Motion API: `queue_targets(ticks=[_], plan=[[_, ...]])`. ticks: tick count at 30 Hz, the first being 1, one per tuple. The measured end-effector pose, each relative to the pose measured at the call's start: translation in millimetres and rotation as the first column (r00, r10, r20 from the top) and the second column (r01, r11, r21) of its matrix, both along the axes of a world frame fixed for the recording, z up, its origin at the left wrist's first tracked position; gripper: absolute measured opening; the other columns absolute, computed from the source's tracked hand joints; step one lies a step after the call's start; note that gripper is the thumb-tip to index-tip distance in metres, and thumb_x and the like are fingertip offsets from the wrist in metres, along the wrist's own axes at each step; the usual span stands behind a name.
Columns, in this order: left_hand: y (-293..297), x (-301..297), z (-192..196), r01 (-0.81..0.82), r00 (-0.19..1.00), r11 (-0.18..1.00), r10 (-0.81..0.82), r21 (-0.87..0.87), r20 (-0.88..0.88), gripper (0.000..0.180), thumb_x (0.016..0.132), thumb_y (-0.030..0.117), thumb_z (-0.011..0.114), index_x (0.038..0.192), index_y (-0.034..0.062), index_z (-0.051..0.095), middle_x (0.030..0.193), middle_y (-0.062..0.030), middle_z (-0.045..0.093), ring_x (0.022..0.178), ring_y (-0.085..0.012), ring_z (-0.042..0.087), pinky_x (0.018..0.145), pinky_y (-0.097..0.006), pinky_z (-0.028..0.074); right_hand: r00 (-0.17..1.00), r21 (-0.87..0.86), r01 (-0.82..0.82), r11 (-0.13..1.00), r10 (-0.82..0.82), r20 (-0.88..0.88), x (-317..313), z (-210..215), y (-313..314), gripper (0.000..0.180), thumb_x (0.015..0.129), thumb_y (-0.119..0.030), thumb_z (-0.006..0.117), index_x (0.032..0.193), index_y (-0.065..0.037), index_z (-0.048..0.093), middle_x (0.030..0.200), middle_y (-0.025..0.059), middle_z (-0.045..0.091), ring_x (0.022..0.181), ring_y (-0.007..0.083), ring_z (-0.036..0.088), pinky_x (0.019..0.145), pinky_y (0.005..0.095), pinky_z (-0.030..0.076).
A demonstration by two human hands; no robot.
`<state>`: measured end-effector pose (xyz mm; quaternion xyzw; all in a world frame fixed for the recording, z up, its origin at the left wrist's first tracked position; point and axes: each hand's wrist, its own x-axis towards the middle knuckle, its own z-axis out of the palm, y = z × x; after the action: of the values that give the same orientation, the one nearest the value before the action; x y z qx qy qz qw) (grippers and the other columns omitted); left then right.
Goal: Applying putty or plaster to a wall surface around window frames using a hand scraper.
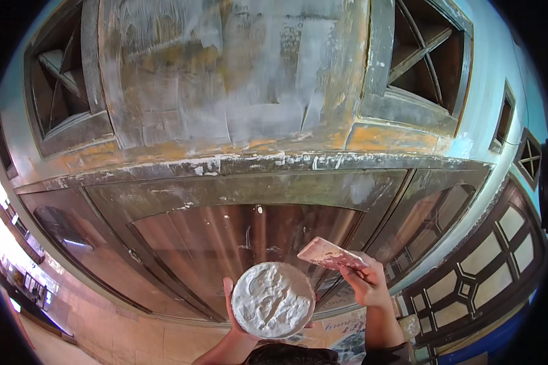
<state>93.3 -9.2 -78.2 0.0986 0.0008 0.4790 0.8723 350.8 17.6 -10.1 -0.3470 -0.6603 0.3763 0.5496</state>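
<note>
My left hand [230, 310] supports a round tub [304, 285] from below and the side, its thumb up along the left edge. Thick white paste [271, 303], like wall putty, fills it with a lumpy, furrowed surface. To the right of the tub and slightly higher, my right hand [369, 285] grips a flat rectangular spreader [327, 253] between thumb and fingers. The spreader is pinkish with dark red smears, its free end pointing left. Spreader and tub look apart. Ahead stands a dark wooden door frame [256, 185] with white flecks along its upper ledge.
Above the frame is a panel [225, 79] streaked with grey, white and orange. Lattice vents [429, 58] flank it. Glossy brown door panels [182, 243] fill the middle. A dark window grille [475, 267] stands at right, a blue object [493, 344] below it. Tiled floor [122, 331] lies at left.
</note>
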Motion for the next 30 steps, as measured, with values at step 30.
queue_targets(ticks=[30], plan=[[15,18,-31,-0.051,0.998,0.991,0.048,-0.123,-0.028,0.094,0.086,0.084,0.044,0.149,0.0135,0.047,0.152,-0.0170,0.047,0.132,-0.0518,0.047,0.091,-0.089,0.032,0.957,0.100,-0.105,0.989,0.073,0.280,5,-13,5,0.037,0.091,0.011,0.060,0.125,-0.001,0.067,0.105,0.0153,0.075,0.074,0.0166,0.066,0.066,0.0250,0.050]])
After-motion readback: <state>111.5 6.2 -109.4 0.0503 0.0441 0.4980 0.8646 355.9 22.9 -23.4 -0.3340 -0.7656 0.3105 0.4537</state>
